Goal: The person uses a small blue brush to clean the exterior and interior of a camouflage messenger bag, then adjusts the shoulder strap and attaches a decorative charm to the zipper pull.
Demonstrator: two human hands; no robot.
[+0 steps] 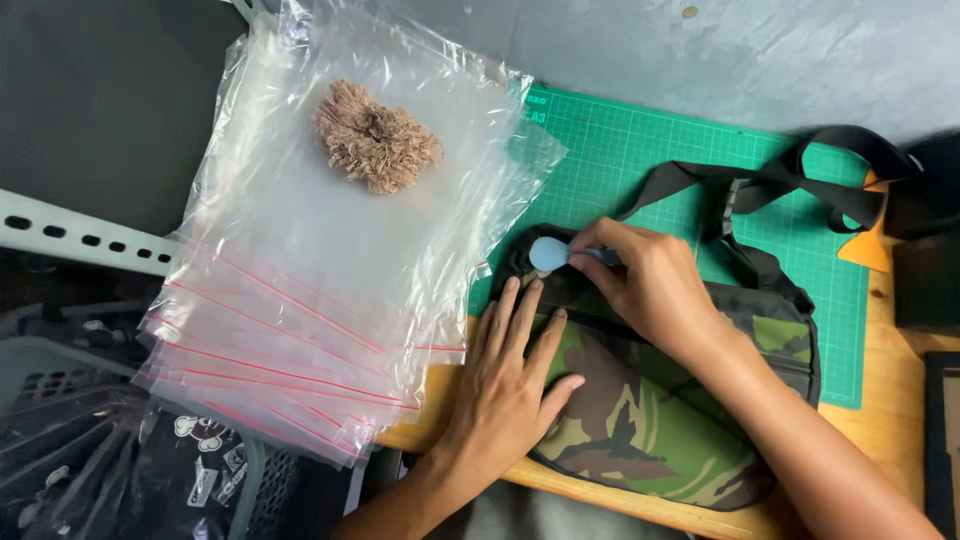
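My right hand [650, 285] pinches a small pale-blue tool [549, 254] at the camouflage bag's [640, 410] top edge. My left hand [505, 385] lies flat, fingers spread, on the bag at seven o'clock from it. A stack of clear zip bags [300, 300] crowds nine o'clock, tan fluffy tuft [376, 148] on top. Black strap [760, 180] loops at two o'clock over the green cutting mat [640, 150]; wooden table edge [890, 410] lies at four.
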